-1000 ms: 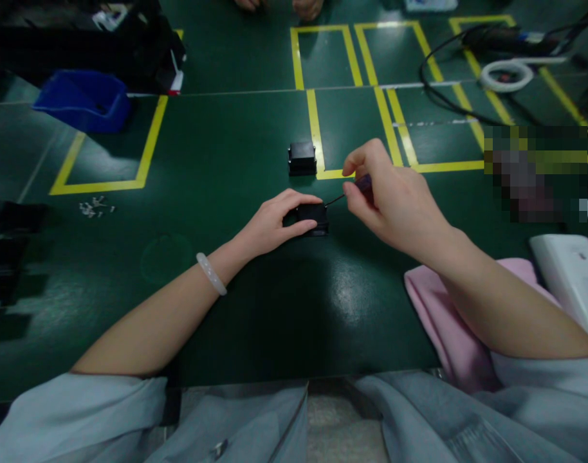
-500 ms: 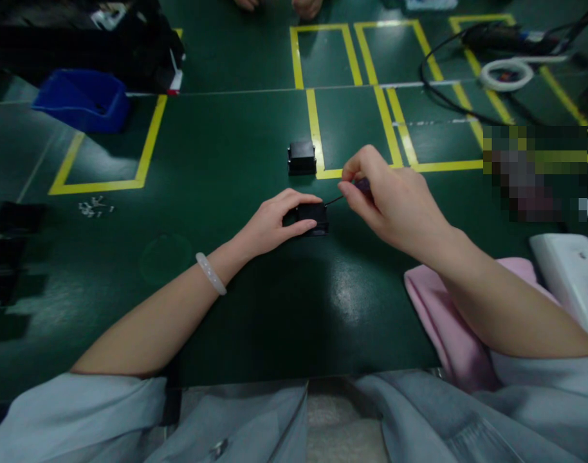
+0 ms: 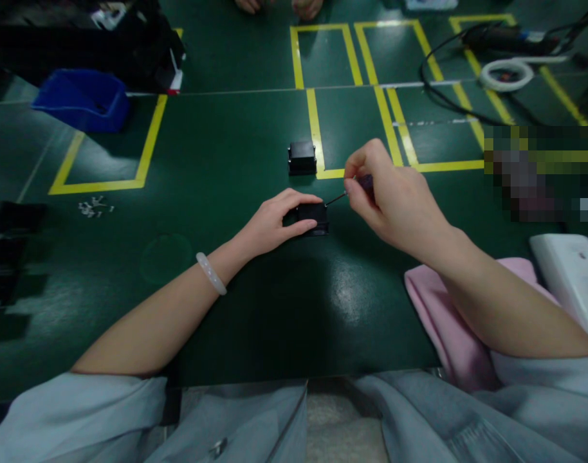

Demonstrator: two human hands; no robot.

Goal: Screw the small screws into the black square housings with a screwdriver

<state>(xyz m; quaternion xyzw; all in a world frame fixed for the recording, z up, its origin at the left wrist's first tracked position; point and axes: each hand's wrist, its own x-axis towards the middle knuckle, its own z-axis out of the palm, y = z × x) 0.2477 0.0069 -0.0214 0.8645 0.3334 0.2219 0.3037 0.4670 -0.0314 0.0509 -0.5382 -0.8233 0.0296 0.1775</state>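
left forearm [image 3: 163, 308] runs up from lower left, wrist near straight; left hand [image 3: 269, 225] gripping, thumb and fingers parted, fingertips pointing right. right forearm [image 3: 511, 299] comes in from lower right; right hand [image 3: 400, 199] a bit higher in view, index bent, thumb and index pinching, other fingers mostly hidden. both arms converge forward.

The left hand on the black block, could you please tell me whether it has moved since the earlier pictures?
No, the left hand has not visibly shifted in any direction against the yellow tape; it holds the black block.
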